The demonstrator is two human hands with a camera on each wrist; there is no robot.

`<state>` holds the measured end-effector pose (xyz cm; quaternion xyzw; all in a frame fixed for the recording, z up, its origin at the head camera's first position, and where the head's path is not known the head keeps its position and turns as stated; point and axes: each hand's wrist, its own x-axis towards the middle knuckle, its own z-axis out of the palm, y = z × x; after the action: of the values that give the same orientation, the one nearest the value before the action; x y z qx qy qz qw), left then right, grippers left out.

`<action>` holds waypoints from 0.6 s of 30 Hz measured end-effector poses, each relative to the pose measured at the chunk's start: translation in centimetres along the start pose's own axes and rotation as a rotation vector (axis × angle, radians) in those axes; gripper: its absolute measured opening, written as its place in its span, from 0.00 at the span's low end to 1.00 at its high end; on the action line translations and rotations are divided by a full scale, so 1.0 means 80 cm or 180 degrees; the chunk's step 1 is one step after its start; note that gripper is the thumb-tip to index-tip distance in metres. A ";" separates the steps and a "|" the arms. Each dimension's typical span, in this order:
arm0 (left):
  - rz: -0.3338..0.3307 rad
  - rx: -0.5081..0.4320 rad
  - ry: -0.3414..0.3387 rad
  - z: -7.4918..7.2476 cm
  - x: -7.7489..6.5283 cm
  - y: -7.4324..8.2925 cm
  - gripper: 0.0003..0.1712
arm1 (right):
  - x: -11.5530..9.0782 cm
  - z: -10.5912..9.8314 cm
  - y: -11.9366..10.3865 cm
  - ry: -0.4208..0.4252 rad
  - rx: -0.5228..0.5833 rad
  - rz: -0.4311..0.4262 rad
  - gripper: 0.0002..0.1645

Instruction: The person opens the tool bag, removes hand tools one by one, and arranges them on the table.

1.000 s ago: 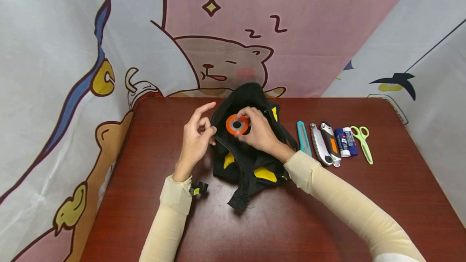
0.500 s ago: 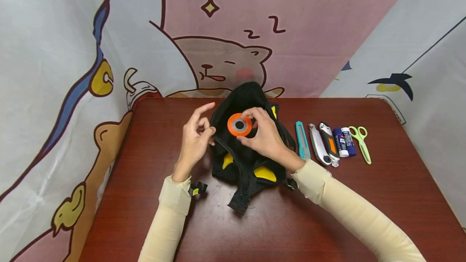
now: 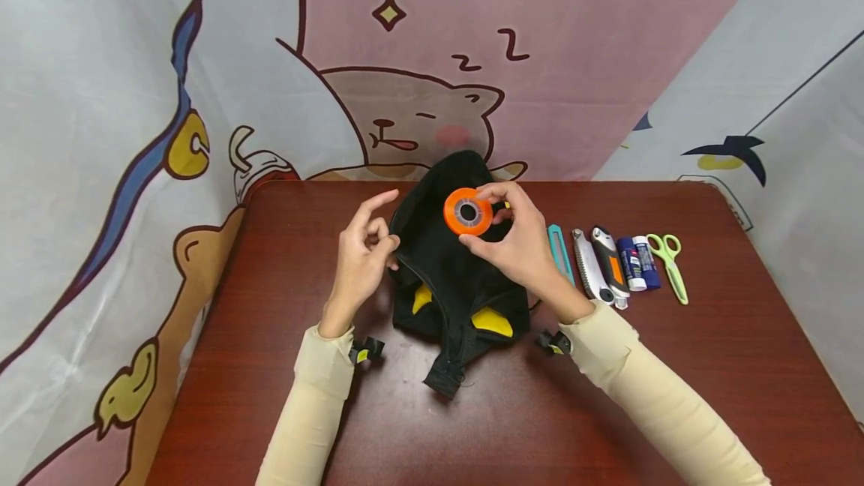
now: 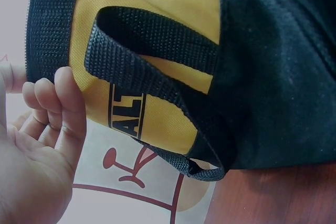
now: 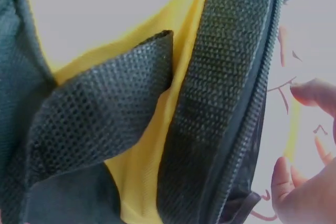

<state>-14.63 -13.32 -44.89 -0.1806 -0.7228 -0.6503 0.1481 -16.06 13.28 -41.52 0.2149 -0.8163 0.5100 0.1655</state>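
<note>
A black and yellow fabric tool bag stands open on the table, its mouth facing up. My left hand grips the zippered rim at its left side, index finger stuck out. In the left wrist view, fingertips curl at the zipper edge beside a webbing loop. My right hand pinches an orange tape roll with a grey core between thumb and fingers, over the bag's opening. In the right wrist view, the right hand shows partly beyond the zipper band; the roll is hidden there.
Right of the bag lie a teal utility knife, a folding saw, an orange-and-grey cutter, two glue sticks and green scissors. A printed curtain hangs behind the brown table.
My right hand has lifted the tape roll up and to the right, out of the bag's mouth. The left hand keeps its hold on the rim.
</note>
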 end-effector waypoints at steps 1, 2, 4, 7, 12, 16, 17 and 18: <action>0.0001 0.0008 0.0001 0.000 0.000 0.000 0.39 | -0.001 -0.002 0.001 0.0043 0.0051 0.0014 0.38; 0.0000 0.0013 0.0001 -0.001 0.000 0.000 0.39 | -0.002 -0.004 0.002 0.0084 0.0113 0.0030 0.38; 0.0004 0.0015 -0.0001 -0.002 0.000 -0.001 0.39 | -0.004 -0.009 0.004 0.0177 0.0252 0.0074 0.38; 0.0006 0.0006 -0.0006 -0.002 0.000 -0.001 0.40 | -0.009 -0.019 0.009 0.0351 0.0407 0.0149 0.38; 0.0016 0.0002 -0.0011 -0.002 0.000 -0.002 0.39 | -0.020 -0.037 0.023 0.0643 0.0462 0.0175 0.41; -0.0002 -0.0009 -0.0016 -0.002 0.000 -0.001 0.39 | -0.031 -0.047 0.036 0.0815 0.0600 0.0172 0.40; -0.0010 -0.0011 -0.0020 -0.002 -0.001 -0.001 0.39 | -0.033 -0.050 0.039 0.0857 0.0631 0.0183 0.39; -0.0018 -0.0012 -0.0022 -0.001 -0.001 -0.001 0.39 | -0.036 -0.053 0.041 0.0897 0.0651 0.0183 0.39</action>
<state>-14.62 -13.44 -45.00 -0.1811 -0.7226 -0.6515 0.1434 -15.10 18.92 -43.59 0.1336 -0.7347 0.6200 0.2409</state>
